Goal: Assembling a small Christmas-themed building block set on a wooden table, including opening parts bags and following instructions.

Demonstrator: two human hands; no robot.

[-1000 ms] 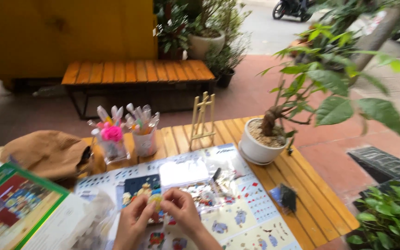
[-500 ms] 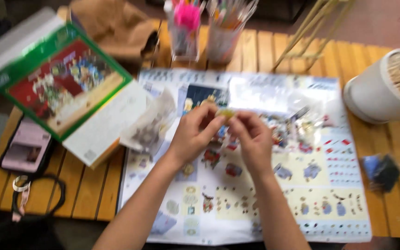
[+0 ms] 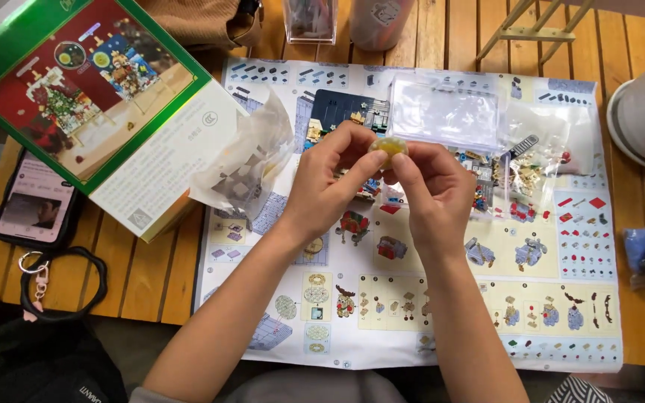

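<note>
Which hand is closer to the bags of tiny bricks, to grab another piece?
Probably the right hand. Both hands pinch the small round yellow piece, but the clear plastic bags of small bricks lie just beside the right one; the left hand is farther.

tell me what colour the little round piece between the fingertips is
Pale yellow. The round piece is pinched by the left hand and right hand, in the head view.

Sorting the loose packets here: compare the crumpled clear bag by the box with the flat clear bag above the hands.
The crumpled clear plastic bag is bunched up, overlapping the green cardboard box; the flat clear plastic bag lies smooth on the printed instruction sheet. Both are transparent.
</note>
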